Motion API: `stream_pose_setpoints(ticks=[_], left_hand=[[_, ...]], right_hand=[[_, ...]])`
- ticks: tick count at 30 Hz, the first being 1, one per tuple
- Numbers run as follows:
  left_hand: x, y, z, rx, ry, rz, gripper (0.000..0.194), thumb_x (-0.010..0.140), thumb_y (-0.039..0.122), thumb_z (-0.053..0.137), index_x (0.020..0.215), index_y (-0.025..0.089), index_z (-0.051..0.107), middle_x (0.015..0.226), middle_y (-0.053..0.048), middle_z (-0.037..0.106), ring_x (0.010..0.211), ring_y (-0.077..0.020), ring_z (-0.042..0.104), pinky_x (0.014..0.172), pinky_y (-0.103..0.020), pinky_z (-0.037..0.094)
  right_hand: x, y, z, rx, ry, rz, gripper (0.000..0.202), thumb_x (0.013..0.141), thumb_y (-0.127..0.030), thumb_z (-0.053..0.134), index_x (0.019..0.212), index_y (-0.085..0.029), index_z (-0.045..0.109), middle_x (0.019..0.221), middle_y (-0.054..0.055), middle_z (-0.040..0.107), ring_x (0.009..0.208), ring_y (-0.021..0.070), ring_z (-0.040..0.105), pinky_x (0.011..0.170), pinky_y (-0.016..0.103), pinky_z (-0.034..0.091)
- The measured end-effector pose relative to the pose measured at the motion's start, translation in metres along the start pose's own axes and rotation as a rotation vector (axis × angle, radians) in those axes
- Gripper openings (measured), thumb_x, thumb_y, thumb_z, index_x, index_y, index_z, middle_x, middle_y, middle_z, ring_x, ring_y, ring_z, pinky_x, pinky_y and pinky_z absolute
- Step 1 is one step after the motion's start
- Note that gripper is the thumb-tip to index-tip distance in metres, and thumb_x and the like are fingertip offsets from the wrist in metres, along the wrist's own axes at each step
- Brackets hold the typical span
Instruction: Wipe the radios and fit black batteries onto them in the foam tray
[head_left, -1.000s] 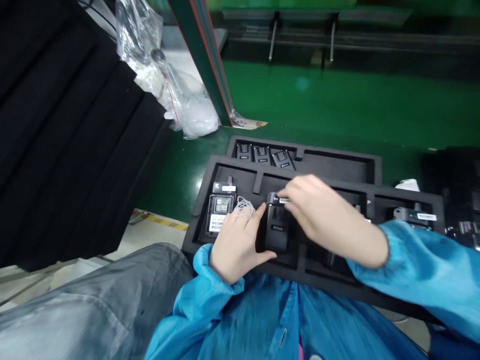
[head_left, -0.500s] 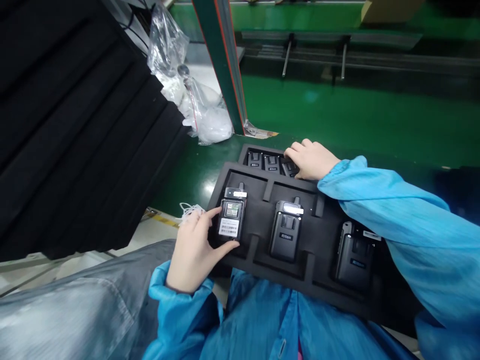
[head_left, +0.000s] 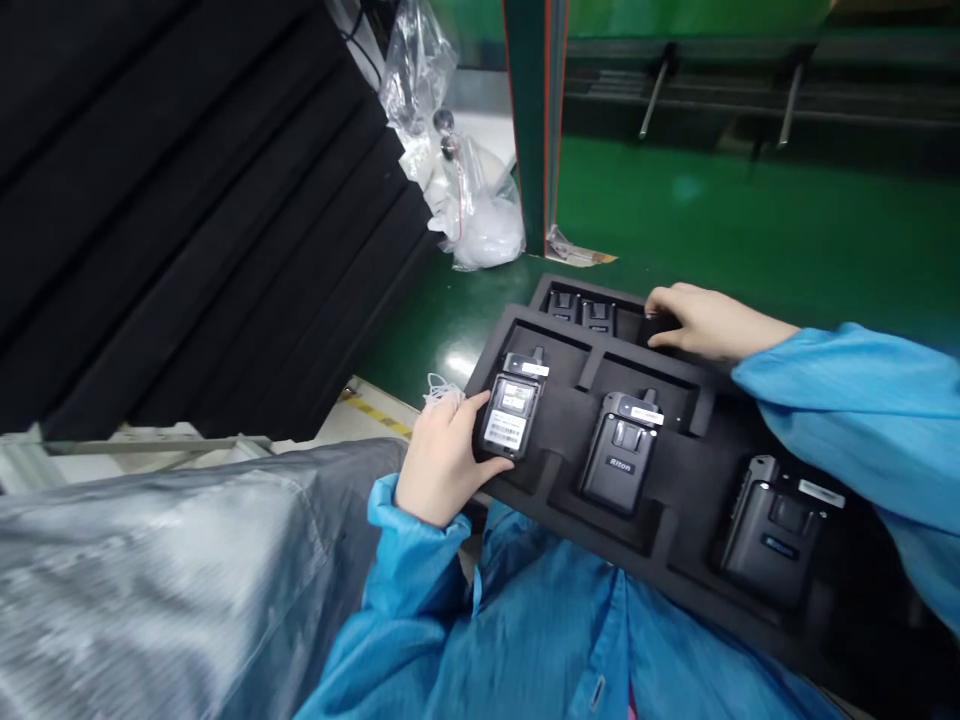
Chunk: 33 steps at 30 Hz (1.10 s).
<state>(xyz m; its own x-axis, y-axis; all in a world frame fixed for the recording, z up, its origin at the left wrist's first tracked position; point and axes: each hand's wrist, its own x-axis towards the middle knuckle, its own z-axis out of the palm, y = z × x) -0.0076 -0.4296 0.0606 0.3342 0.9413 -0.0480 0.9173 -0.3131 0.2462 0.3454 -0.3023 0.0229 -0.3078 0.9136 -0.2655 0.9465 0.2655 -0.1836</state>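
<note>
The open-backed handset [head_left: 511, 412] sits at the left end of the front tray [head_left: 615, 348], bare room to its right. Two closed handsets [head_left: 621, 468] lie farther right; the rear tray [head_left: 600, 288] shows two black covers [head_left: 598, 315] (lower ends hidden). The left hand [head_left: 442, 458] clasps the open-backed handset's lower corner; the right hand [head_left: 705, 320] curls over the rear tray, its grip unclear.

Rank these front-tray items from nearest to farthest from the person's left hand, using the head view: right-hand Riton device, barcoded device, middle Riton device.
1. Barcoded device: front tray's left end, right at the left hand.
2. Middle Riton device: next compartment rightward.
3. Right-hand Riton device: farther right.
</note>
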Motion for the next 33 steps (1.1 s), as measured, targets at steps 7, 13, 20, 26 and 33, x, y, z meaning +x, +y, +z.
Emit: stream_pose_setpoints(ticks=[7,13,20,26,33], left_hand=[[0.004,0.005,0.006,-0.057,0.003,0.012,0.074,0.067,0.048,0.074,0.128,0.017,0.046,0.112,-0.013,0.053,0.110,-0.0304,0.048,0.093,-0.043,0.041],[0.005,0.009,0.008,-0.057,-0.009,0.010,0.078,0.065,0.050,0.075,0.130,0.018,0.046,0.118,-0.014,0.052,0.113,-0.0319,0.047,0.092,-0.043,0.040],[0.004,0.006,0.013,-0.087,0.020,0.002,0.078,0.063,0.054,0.075,0.126,0.017,0.048,0.112,-0.012,0.055,0.106,-0.0314,0.050,0.087,-0.042,0.042],[0.003,0.006,0.014,-0.087,0.026,0.003,0.080,0.062,0.054,0.076,0.127,0.018,0.048,0.112,-0.012,0.055,0.105,-0.0312,0.050,0.087,-0.042,0.041],[0.003,0.004,0.015,-0.087,0.031,0.000,0.080,0.063,0.055,0.074,0.128,0.018,0.048,0.115,-0.012,0.054,0.105,-0.0307,0.050,0.087,-0.042,0.041]], right_hand=[[-0.055,-0.043,-0.066,-0.021,0.551,0.158,0.042,0.083,-0.036,0.059,0.119,-0.019,0.046,0.109,0.013,0.060,0.097,0.0246,0.058,0.075,0.034,0.042],[-0.060,-0.148,-0.062,0.393,0.348,-0.176,0.036,0.082,-0.032,0.055,0.110,-0.019,0.037,0.099,0.008,0.057,0.079,0.0194,0.059,0.066,0.031,0.046],[-0.035,-0.182,-0.013,0.566,0.061,-0.167,0.025,0.084,-0.025,0.052,0.099,-0.022,0.032,0.088,0.002,0.059,0.076,0.0203,0.059,0.068,0.031,0.042],[-0.039,-0.181,-0.009,0.539,0.077,-0.139,0.022,0.085,-0.025,0.050,0.099,-0.022,0.033,0.091,0.003,0.059,0.080,0.0215,0.059,0.068,0.031,0.041],[-0.045,-0.190,0.000,0.548,0.127,-0.121,0.020,0.087,-0.023,0.048,0.102,-0.019,0.035,0.097,0.006,0.058,0.084,0.0220,0.060,0.070,0.031,0.043]])
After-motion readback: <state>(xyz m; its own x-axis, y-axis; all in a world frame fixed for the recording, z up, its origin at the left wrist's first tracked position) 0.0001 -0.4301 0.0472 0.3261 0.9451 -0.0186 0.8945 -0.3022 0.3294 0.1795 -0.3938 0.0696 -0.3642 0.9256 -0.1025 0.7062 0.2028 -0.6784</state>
